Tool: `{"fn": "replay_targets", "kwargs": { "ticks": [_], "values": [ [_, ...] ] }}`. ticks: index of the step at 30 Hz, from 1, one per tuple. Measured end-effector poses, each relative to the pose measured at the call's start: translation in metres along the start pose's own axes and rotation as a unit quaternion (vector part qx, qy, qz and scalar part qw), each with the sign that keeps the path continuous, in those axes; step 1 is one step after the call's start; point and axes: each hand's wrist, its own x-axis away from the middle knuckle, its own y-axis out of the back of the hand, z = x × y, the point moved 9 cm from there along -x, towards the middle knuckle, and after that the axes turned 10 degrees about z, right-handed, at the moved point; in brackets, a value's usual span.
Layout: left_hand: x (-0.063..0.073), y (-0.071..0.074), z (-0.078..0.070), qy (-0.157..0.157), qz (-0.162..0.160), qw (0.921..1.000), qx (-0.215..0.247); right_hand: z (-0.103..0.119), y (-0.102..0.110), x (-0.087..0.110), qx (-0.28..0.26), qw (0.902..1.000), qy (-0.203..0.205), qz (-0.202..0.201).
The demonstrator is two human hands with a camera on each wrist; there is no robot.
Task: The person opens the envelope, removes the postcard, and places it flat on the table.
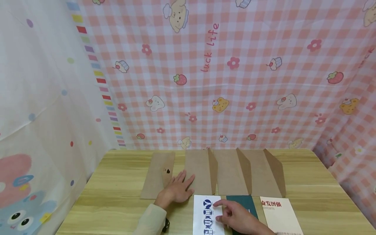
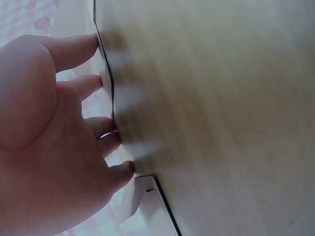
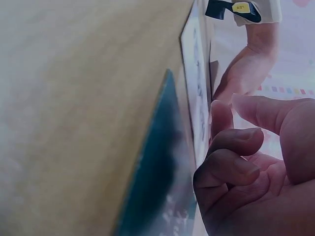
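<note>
In the head view my left hand [image 1: 177,190] rests palm down with spread fingers, its fingertips at the left edge of a brown envelope [image 1: 198,176]. Just left of it lies another brown envelope [image 1: 152,176] with its flap folded over and a small dark mark. My right hand [image 1: 236,217] is over a white card [image 1: 199,202] with blue lettering, its index finger and thumb reaching onto the card. In the right wrist view the other fingers [image 3: 241,140] curl loosely with nothing in them. Part of a dark green card [image 1: 241,199] is hidden under that hand.
Two more brown envelopes, one in the middle [image 1: 230,176] and one at the right [image 1: 259,176], lie in the row with raised flaps. A cream card [image 1: 282,215] with red lettering lies front right on the wooden table [image 1: 317,189]. A checked curtain [image 1: 252,85] hangs behind.
</note>
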Motion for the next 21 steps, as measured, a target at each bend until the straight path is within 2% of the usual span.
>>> {"fn": "replay_targets", "kwargs": {
  "ticks": [10, 16, 21],
  "values": [
    [0.000, 0.004, -0.003, -0.008, -0.022, 0.9997, 0.009, 0.019, 0.012, -0.006, 0.000, 0.9989, 0.046, -0.013],
    [0.001, 0.007, -0.004, -0.006, -0.029, 0.9994, 0.017, 0.031, 0.019, -0.013, 0.012, 0.9987, 0.041, -0.028],
    [0.002, 0.008, -0.005, -0.008, -0.041, 0.9987, 0.028, 0.042, 0.021, -0.018, 0.019, 0.9978, 0.055, -0.031]
  ]
}}
